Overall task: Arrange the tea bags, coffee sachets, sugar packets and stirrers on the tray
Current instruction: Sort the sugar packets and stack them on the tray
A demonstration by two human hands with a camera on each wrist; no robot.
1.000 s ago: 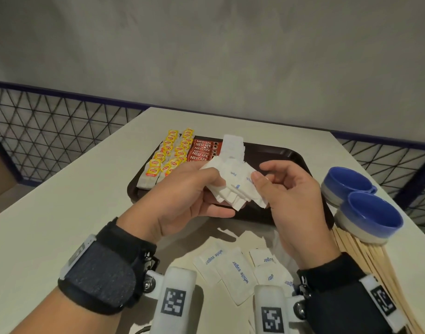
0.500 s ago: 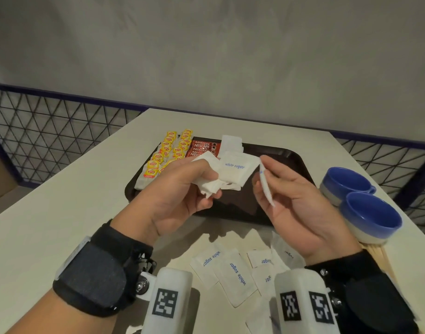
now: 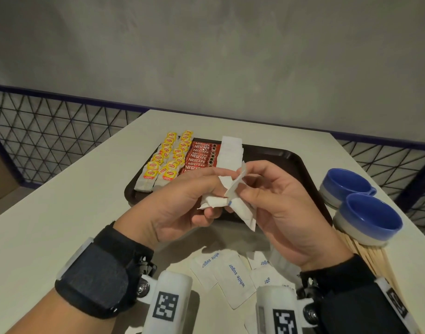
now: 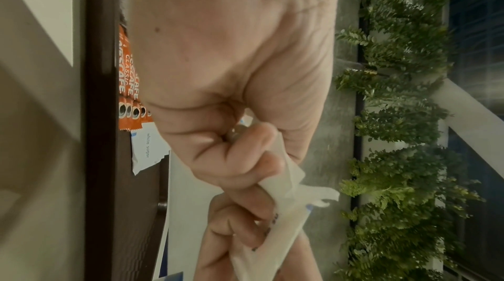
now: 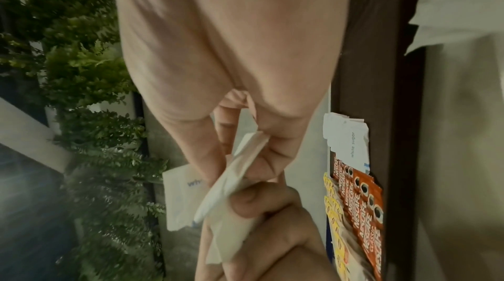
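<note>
Above the near edge of the dark brown tray, my left hand grips a small bunch of white sugar packets. My right hand pinches another white sugar packet edge-on, right against the left hand's bunch. On the tray lie two rows of yellow tea bags, a row of red coffee sachets and a column of sugar packets. Loose sugar packets lie on the table below my hands. Wooden stirrers lie at the right, partly under a cup.
Two blue and white cups stand to the right of the tray. The pale table ends at a wire-mesh railing on the left and far right. A grey wall stands behind.
My hands have come together again: the right hand has brought its single packet against the bunch in the left hand, which has lowered and closed tighter around its packets.
</note>
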